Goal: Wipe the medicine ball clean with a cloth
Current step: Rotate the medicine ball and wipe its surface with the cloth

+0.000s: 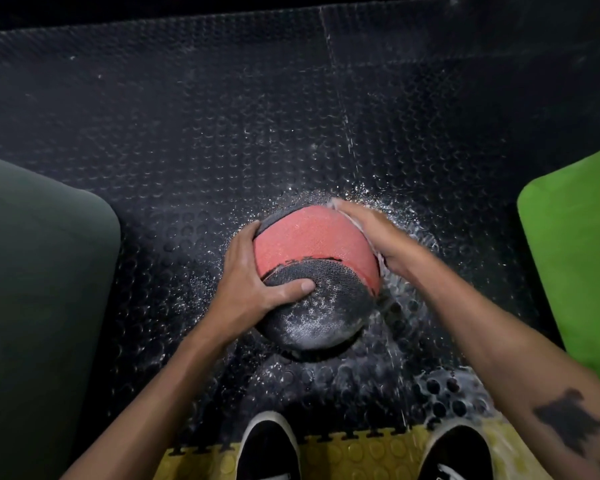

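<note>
A red and black medicine ball (312,244) rests on the black studded floor mat (187,150), its black lower panel dusted with white powder. My left hand (257,275) holds the ball's left side, fingers wrapped behind it and thumb lying across the black panel. My right hand (368,230) lies flat on the ball's upper right side, pressing a pale cloth (368,237) against it. Only a thin edge of the cloth shows under the palm and fingers.
White powder is scattered on the mat around the ball. A dark padded block (42,289) stands at the left and a bright green one (575,258) at the right. My two black shoes (267,448) stand on a yellow mat strip (357,455) at the bottom.
</note>
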